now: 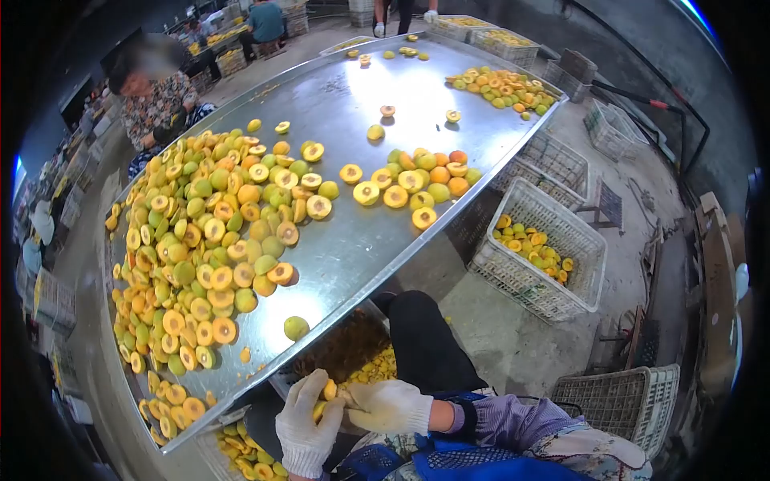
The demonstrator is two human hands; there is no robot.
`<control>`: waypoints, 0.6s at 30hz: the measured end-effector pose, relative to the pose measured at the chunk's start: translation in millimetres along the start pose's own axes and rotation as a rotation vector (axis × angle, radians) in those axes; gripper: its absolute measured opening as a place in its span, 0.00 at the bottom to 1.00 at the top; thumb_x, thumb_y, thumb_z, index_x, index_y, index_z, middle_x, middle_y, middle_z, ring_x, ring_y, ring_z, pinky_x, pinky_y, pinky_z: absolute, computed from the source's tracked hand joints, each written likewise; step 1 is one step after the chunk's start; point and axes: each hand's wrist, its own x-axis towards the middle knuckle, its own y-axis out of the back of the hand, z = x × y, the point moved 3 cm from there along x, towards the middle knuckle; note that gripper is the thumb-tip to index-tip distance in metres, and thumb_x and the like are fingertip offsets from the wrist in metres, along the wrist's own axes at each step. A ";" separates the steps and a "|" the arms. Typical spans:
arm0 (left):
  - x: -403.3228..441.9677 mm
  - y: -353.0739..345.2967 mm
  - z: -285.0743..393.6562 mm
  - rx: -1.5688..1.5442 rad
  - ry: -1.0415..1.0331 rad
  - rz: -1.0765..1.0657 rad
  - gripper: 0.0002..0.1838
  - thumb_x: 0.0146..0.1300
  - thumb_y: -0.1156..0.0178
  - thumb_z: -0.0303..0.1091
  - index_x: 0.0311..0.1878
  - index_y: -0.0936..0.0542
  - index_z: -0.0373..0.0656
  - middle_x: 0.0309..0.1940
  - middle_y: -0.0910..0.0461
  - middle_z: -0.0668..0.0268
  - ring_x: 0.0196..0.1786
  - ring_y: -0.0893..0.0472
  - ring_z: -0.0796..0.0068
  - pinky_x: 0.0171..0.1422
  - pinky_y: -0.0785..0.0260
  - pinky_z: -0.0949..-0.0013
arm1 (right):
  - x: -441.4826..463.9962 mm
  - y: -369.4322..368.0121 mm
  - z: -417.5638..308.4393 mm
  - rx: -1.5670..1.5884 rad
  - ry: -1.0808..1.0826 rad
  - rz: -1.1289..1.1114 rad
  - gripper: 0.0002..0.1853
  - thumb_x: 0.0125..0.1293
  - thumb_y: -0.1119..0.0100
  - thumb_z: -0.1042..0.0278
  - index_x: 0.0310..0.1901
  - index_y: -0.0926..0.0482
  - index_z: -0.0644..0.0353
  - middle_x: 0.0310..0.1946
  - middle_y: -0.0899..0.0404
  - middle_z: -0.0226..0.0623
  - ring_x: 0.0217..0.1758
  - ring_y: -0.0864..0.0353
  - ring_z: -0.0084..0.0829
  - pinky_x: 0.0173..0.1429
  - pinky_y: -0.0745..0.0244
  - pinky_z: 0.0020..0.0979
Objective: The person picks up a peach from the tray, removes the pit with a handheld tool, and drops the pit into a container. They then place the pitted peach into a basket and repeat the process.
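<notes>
Our gloved left hand (309,421) pinches a cut fruit (330,390) below the metal table's edge (321,321); our right hand (391,406) meets it, fingers curled together, though what they grip is hard to make out.

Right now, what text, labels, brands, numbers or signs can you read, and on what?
None readable.
Metal table, crate of cut fruit, left glove, right glove: no lettering I can make out.
Background crates at left: too small and blurred to tell.
</notes>
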 end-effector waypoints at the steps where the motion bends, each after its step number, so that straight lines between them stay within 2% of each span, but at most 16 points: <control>1: 0.7 0.2 -0.5 -0.018 0.030 -0.007 0.19 0.55 0.33 0.33 0.51 0.18 0.41 0.49 0.18 0.55 0.46 0.15 0.55 0.48 0.21 0.62 | -0.5 -0.2 -0.6 0.001 -0.002 0.014 0.19 0.67 0.50 0.49 0.45 0.29 0.58 0.30 0.19 0.51 0.36 0.18 0.53 0.42 0.24 0.50; 3: -1.6 -4.7 -5.0 -0.063 -0.025 0.043 0.19 0.55 0.34 0.31 0.51 0.18 0.41 0.47 0.17 0.54 0.45 0.15 0.54 0.47 0.21 0.61 | -1.0 0.7 -2.6 0.031 0.017 0.051 0.19 0.67 0.50 0.48 0.44 0.29 0.58 0.30 0.19 0.51 0.36 0.18 0.53 0.42 0.25 0.51; 5: -5.6 -7.8 -7.1 0.022 -0.023 0.123 0.19 0.56 0.37 0.27 0.53 0.19 0.39 0.49 0.18 0.52 0.48 0.16 0.57 0.53 0.23 0.64 | -1.3 0.2 -2.1 0.014 -0.005 0.057 0.18 0.68 0.50 0.49 0.44 0.29 0.58 0.30 0.19 0.51 0.36 0.18 0.53 0.41 0.25 0.51; 7: -5.4 -9.2 -3.0 0.045 -0.026 0.118 0.18 0.58 0.39 0.27 0.52 0.19 0.39 0.47 0.17 0.52 0.49 0.16 0.56 0.53 0.23 0.64 | -1.4 -2.1 -0.6 -0.004 -0.026 0.053 0.18 0.68 0.50 0.49 0.44 0.30 0.58 0.30 0.19 0.51 0.36 0.18 0.53 0.41 0.25 0.51; 9: -3.4 -9.8 -6.1 0.055 -0.072 0.159 0.18 0.54 0.35 0.29 0.51 0.18 0.41 0.47 0.16 0.54 0.45 0.15 0.54 0.48 0.22 0.62 | -1.4 -3.1 0.9 -0.011 -0.011 0.066 0.18 0.68 0.51 0.50 0.43 0.29 0.58 0.29 0.19 0.51 0.36 0.18 0.53 0.39 0.25 0.51; 13: -7.3 -6.9 3.3 0.161 -0.153 0.180 0.17 0.54 0.37 0.27 0.49 0.17 0.43 0.47 0.16 0.55 0.44 0.15 0.55 0.48 0.22 0.62 | -5.0 3.0 -5.8 -0.007 0.020 0.054 0.18 0.69 0.50 0.49 0.43 0.29 0.58 0.29 0.19 0.51 0.36 0.18 0.53 0.39 0.24 0.50; 15: -14.0 -8.9 -6.6 0.173 -0.296 0.264 0.17 0.54 0.39 0.24 0.49 0.17 0.39 0.48 0.16 0.53 0.45 0.15 0.55 0.47 0.21 0.62 | -4.1 1.8 -6.0 0.021 0.051 0.051 0.19 0.69 0.50 0.47 0.42 0.28 0.58 0.29 0.19 0.52 0.35 0.18 0.54 0.38 0.24 0.49; 16: -16.3 -8.9 -11.8 0.173 -0.292 0.264 0.17 0.54 0.39 0.24 0.49 0.17 0.39 0.48 0.16 0.53 0.45 0.15 0.55 0.47 0.21 0.62 | -3.4 1.4 -5.9 0.021 0.050 0.047 0.19 0.69 0.50 0.47 0.42 0.28 0.58 0.29 0.19 0.52 0.35 0.18 0.54 0.38 0.24 0.49; 18: -21.5 -2.0 -19.4 -0.047 -0.248 0.446 0.17 0.55 0.42 0.23 0.49 0.18 0.34 0.48 0.17 0.49 0.46 0.16 0.55 0.48 0.22 0.62 | -2.7 0.9 -4.3 0.038 0.018 0.070 0.20 0.69 0.49 0.46 0.42 0.28 0.58 0.28 0.20 0.52 0.36 0.18 0.54 0.39 0.24 0.49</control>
